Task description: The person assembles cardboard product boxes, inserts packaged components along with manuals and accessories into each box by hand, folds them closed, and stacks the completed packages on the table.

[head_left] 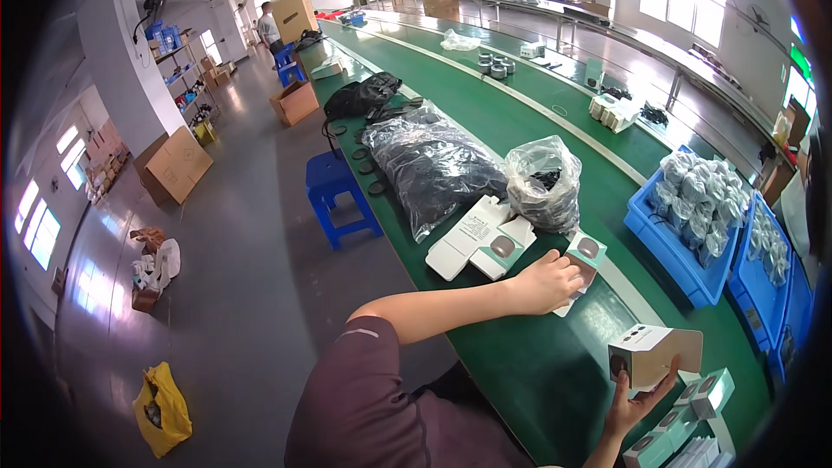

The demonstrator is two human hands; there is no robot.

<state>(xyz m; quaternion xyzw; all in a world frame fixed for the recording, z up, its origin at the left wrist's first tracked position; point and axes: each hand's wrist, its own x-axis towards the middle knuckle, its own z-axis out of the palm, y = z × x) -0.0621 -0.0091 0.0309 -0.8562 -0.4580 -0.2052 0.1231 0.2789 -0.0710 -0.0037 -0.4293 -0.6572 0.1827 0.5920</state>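
Note:
My left hand (548, 282) reaches across the green work surface. Its fingers are closed around a white and teal carton (588, 251) with a dark round device pictured on it. Low on the right, my right hand (640, 406) supports a small box (652, 355) from below; one of its sides looks brown and a flap stands out. Left of my left hand lie flat, unfolded cartons (472, 238). Just beyond it stands a clear plastic bag (546, 182) with dark parts inside. Finished-looking small boxes (674, 423) sit in rows near my right hand.
A large clear bag of black items (433, 165) lies along the belt's left edge, near several black rings (368, 167). Blue crates (667, 247) with plastic-wrapped parts stand on the right. A blue stool (334, 186) is on the floor left of the belt (503, 364).

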